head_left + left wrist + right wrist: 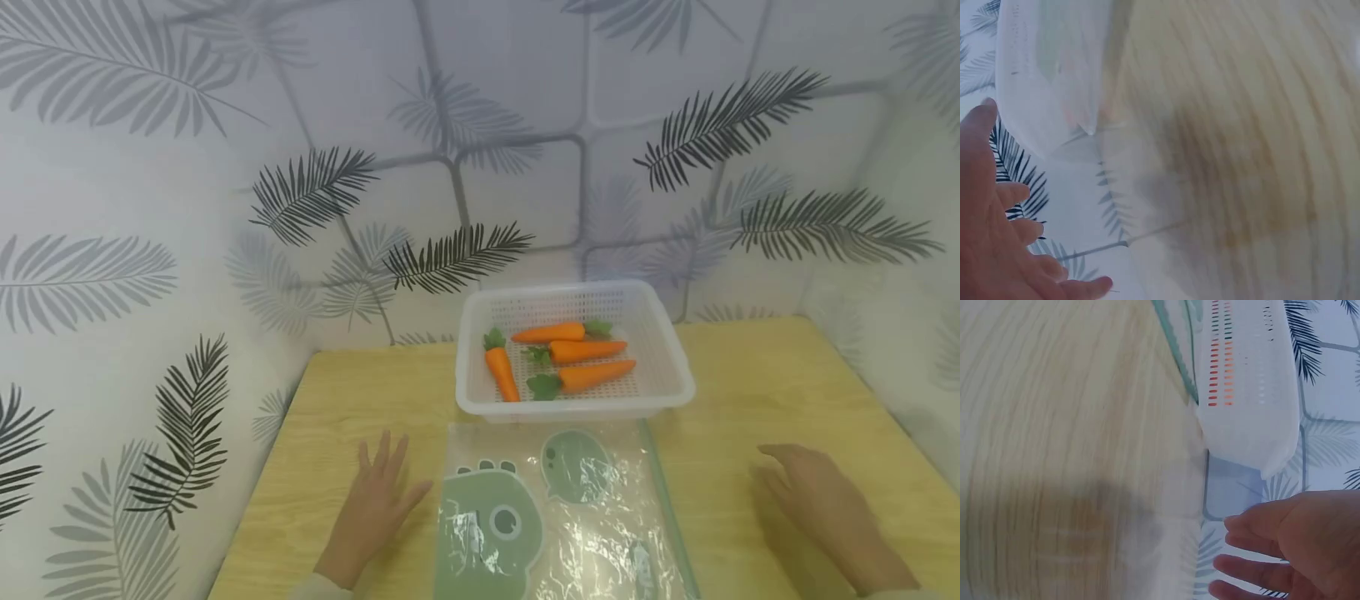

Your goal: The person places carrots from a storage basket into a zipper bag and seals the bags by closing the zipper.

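Observation:
Several orange carrots (596,376) with green tops lie in a white plastic basket (576,407) at the back of the table. In front of it lies a clear bag (592,533) with a green dinosaur print and a green edge. My left hand (372,508) is left of the bag, fingers spread, holding nothing; the left wrist view shows the hand (1013,237) with the basket (1029,119) beyond. My right hand (828,508) is over the table's right side, fingers loosely bent and empty. In the right wrist view the hand (1297,544) is apart from the basket (1247,431).
The wooden table (742,417) reaches back to a patterned wall covering (555,208) with leaf prints and grey lines. That covering also runs down the left and right sides of the table.

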`<action>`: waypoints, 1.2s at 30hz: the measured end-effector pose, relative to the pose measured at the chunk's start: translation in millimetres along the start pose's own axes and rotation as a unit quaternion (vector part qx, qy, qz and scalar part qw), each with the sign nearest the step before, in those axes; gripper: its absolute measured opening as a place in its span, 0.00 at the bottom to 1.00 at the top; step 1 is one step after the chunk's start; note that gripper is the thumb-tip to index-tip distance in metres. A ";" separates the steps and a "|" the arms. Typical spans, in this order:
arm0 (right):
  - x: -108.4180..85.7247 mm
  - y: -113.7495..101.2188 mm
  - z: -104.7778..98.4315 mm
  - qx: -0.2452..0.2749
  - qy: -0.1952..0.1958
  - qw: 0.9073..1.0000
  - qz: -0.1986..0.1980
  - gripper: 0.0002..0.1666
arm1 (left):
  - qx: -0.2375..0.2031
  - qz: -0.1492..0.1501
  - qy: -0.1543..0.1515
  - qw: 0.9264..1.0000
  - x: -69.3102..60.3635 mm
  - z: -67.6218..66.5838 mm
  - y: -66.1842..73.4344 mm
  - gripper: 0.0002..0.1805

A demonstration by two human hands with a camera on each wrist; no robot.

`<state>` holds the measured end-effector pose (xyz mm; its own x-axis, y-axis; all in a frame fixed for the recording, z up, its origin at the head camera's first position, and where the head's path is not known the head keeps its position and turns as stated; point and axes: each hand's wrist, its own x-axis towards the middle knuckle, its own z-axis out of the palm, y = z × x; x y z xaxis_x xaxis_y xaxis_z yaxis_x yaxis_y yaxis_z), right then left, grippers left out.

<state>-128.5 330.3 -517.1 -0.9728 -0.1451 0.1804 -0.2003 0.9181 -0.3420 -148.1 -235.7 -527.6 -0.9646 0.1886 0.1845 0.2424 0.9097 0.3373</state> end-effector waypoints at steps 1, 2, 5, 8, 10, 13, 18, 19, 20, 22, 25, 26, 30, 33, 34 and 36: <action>0.9 -1.7 -0.5 0.011 -0.007 1.000 0.009 0.18 | -0.007 0.002 0.005 1.000 0.5 -1.1 1.8 0.41; 1.3 -3.5 -0.6 0.021 -0.018 0.999 0.017 0.19 | -0.015 0.002 0.008 1.000 0.9 -2.2 3.7 0.40; 4.6 -8.5 -1.1 0.051 -0.056 0.997 0.035 0.20 | -0.039 -0.002 0.014 0.999 2.9 -4.7 9.4 0.38; 6.5 -13.4 1.3 0.071 -0.079 0.993 0.045 0.20 | -0.064 -0.011 0.011 0.998 3.2 -5.9 16.1 0.36; 7.8 -16.4 3.3 0.081 -0.079 0.993 0.041 0.18 | -0.079 -0.010 0.010 0.997 2.4 -7.2 22.0 0.34; 8.7 -21.6 5.9 0.093 -0.065 0.993 0.031 0.16 | -0.096 0.001 0.023 0.995 2.0 -10.3 32.6 0.28; 9.4 -30.6 10.5 0.123 -0.068 0.990 0.030 0.14 | -0.074 0.047 0.051 0.995 6.1 -13.8 48.0 0.19; 9.4 -32.4 11.7 0.132 -0.073 0.988 0.032 0.14 | -0.070 0.051 0.053 0.995 7.5 -13.5 50.3 0.18; 9.5 -34.0 13.0 0.140 -0.080 0.986 0.033 0.14 | -0.066 0.051 0.052 0.995 8.7 -13.1 52.6 0.18; 9.8 -37.4 15.3 0.152 -0.090 0.984 0.032 0.15 | -0.068 0.046 0.046 0.996 10.9 -11.5 57.1 0.17; 10.8 -42.4 17.8 0.161 -0.098 0.982 0.027 0.15 | -0.067 0.046 0.033 0.996 12.8 -8.1 66.1 0.16; 11.2 -43.9 18.5 0.160 -0.099 0.982 0.026 0.15 | -0.068 0.052 0.030 0.996 12.9 -7.6 69.9 0.15; 12.8 -48.4 22.0 0.152 -0.096 0.984 0.015 0.13 | -0.078 0.070 0.010 0.994 9.3 -6.0 85.9 0.15; 13.3 -50.4 23.7 0.154 -0.103 0.983 0.008 0.13 | -0.094 0.078 -0.017 0.992 4.6 -5.0 97.1 0.14; 13.3 -51.2 23.9 0.156 -0.109 0.982 0.007 0.14 | -0.095 0.076 -0.026 0.992 3.3 -3.7 100.6 0.15; 13.1 -52.6 24.1 0.164 -0.120 0.979 0.008 0.15 | -0.101 0.087 -0.036 0.990 0.8 -1.3 107.8 0.14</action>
<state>-133.5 271.2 -519.0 -0.9677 -0.2496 -0.0353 -0.1730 0.7593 -0.6273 -122.6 -137.9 -489.9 -0.9093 0.3693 0.1921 0.4151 0.7699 0.4847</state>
